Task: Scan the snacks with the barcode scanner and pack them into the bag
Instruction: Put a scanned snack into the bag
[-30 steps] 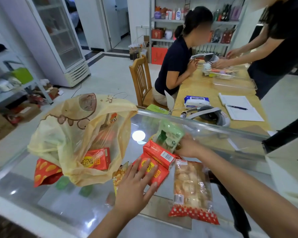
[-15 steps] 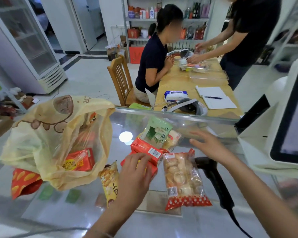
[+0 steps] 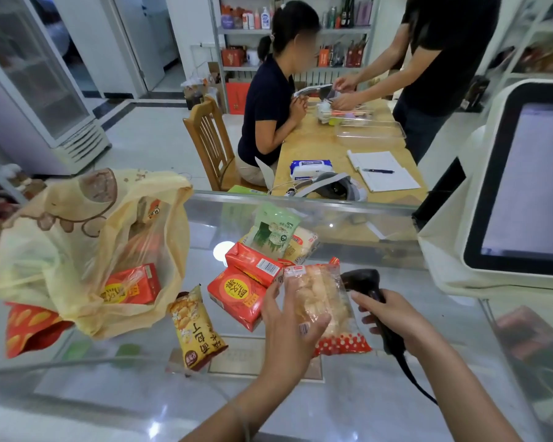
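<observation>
My left hand grips a clear bread packet with a red dotted bottom, lying on the glass counter. Right beside it, my right hand curls round the handle of the black barcode scanner. Two red boxes lie left of the packet, with a yellow snack pouch further left. Behind them sit a green packet and a pale packet. The yellow plastic bag stands open at the left with a red box inside.
A red-orange chip bag lies under the plastic bag's edge. A white checkout screen stands at the right. Beyond the counter, two people work at a wooden table with a chair, notepad and wipes.
My left hand left the red boxes and took hold of the bread packet. My right hand came down from over the counter and gripped the scanner handle.
</observation>
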